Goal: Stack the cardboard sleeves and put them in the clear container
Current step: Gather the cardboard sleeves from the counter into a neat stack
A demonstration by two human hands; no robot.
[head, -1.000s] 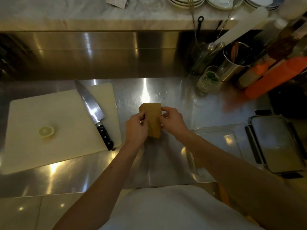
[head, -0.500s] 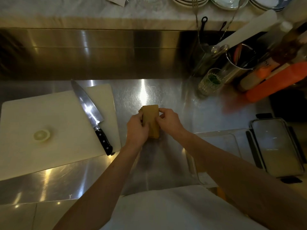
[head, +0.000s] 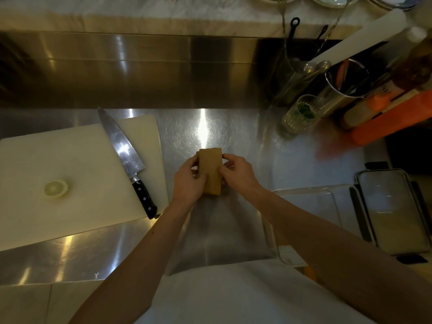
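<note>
A stack of brown cardboard sleeves (head: 211, 170) stands on edge on the steel counter at the centre. My left hand (head: 188, 183) grips its left side and my right hand (head: 238, 175) grips its right side, fingers pinching the edges. The clear container (head: 311, 197) lies on the counter to the right, partly hidden under my right forearm. Its lid (head: 395, 211) rests flat further right.
A white cutting board (head: 77, 174) with a chef's knife (head: 127, 157) and a citrus slice (head: 56, 188) lies at the left. Back right stand a glass (head: 300, 113), a metal utensil cup (head: 343, 87), bottles and an orange box (head: 392, 120). A steel backsplash (head: 140, 71) runs behind.
The sleeve stack has been squared up between both hands, which stay on it at about the same spot. The camera has shifted slightly.
</note>
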